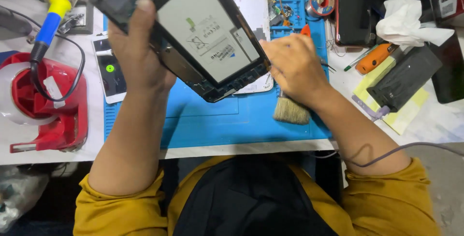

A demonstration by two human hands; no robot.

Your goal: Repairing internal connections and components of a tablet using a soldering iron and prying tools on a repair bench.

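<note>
left hand (137, 47) gripping opened tablet (193, 28), holding it tilted up over blue mat (212, 120) | right hand (292, 64) curled shut, pressing at tablet's lower edge | brush (291, 110) lying just under wrist | soldering iron (48, 23) sitting far left on desk (435, 120)

Counted: one opened tablet (203, 33), one brush (291, 110), one blue work mat (232, 120), one red tape dispenser (53, 105), one soldering iron (50, 21), one solder spool (322, 1), one crumpled tissue (411, 21). Phones: possibly two (108, 69), partly hidden.
</note>
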